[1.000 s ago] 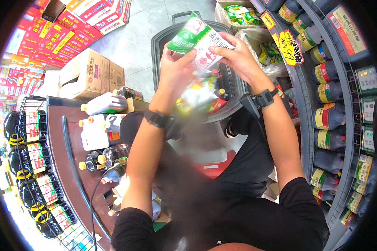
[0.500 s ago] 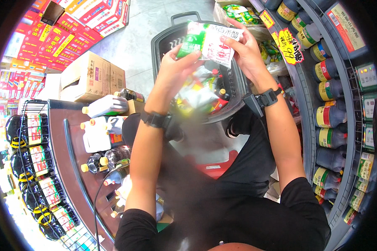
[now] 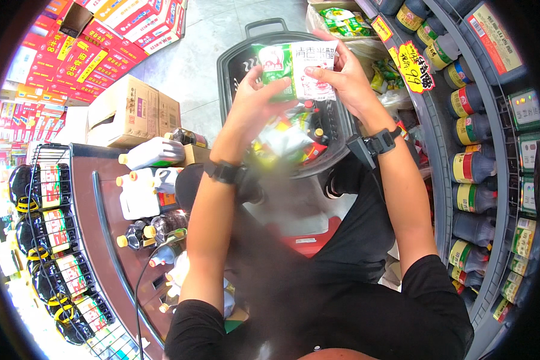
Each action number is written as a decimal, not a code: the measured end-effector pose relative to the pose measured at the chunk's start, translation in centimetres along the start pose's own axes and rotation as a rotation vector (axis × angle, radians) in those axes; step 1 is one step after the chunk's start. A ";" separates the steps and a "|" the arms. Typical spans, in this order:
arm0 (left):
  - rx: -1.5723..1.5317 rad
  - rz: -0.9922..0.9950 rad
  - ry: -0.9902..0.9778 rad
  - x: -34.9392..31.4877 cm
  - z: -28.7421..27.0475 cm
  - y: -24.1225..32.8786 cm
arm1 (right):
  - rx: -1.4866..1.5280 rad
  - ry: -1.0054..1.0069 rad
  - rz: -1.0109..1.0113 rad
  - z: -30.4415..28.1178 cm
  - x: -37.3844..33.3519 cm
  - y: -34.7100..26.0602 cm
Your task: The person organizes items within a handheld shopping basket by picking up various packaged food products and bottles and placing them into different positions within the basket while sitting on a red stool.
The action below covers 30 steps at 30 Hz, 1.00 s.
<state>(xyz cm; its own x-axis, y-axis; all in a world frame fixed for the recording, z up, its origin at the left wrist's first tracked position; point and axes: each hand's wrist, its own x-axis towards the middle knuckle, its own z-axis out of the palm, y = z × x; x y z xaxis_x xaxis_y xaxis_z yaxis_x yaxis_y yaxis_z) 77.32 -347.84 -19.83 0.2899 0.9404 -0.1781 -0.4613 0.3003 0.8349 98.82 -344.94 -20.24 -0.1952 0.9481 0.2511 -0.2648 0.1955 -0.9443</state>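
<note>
Between both hands, above a dark shopping basket [image 3: 223,84], I hold up a green-and-white plastic pouch [image 3: 296,59] with red print, its broad printed side facing me. My left hand [image 3: 255,99] grips its left part, thumb across the front. From the right, my right hand [image 3: 347,78] pinches the other end, thumb on the white part and fingers behind. Under the pouch the basket holds a pale plastic packet [image 3: 294,139], dark bottles with red and yellow caps [image 3: 320,135], and other colourful packets, partly hidden by my hands.
To the right, a shelf rack bears dark sauce bottles [image 3: 473,167]. On the left stand an open cardboard box [image 3: 135,114], stacked red cartons [image 3: 96,57], and a brown surface [image 3: 93,240] with white jugs [image 3: 139,198]. An open bag of green packets [image 3: 345,23] lies beyond the basket.
The pouch has levelled out and its front has turned more squarely toward me, sitting slightly lower. Both hands have kept their grip and shifted slightly with it.
</note>
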 end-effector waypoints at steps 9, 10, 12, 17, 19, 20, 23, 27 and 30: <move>0.079 0.105 0.030 0.3 -0.4 -0.4 | 0.042 -0.033 0.120 0.0 -0.1 -0.4; 0.079 0.105 0.031 0.3 -0.6 -0.4 | 0.141 -0.033 0.129 0.2 -0.3 -0.7; 0.113 0.121 0.082 0.2 -0.7 -0.4 | 0.240 -0.032 0.139 0.0 -0.4 -0.8; 0.109 0.115 0.087 0.1 -0.4 -0.3 | 0.168 -0.035 0.163 -0.5 -0.3 -0.5; 0.104 0.112 0.083 0.0 -0.4 -0.3 | 0.128 -0.026 0.167 -0.4 -0.3 -0.5; 0.102 0.109 0.084 0.0 -0.3 -0.3 | 0.088 -0.018 0.169 -0.4 -0.3 -0.5; 0.101 0.104 0.087 -0.1 -0.2 -0.2 | 0.095 -0.032 0.178 -0.6 -0.2 -0.3; 0.100 0.106 0.073 0.0 -0.4 -0.3 | 0.065 0.008 0.156 -0.7 -0.2 -0.1; 0.104 0.060 0.079 -0.1 -0.3 -0.1 | 0.053 -0.004 0.154 -1.0 -0.1 0.0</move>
<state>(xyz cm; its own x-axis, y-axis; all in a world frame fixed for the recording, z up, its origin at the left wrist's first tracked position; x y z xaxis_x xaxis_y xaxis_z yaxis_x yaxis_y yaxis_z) 77.09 -347.93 -20.00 0.1955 0.9671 -0.1629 -0.3850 0.2284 0.8942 99.77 -344.74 -20.48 -0.2413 0.9648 0.1047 -0.2806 0.0339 -0.9592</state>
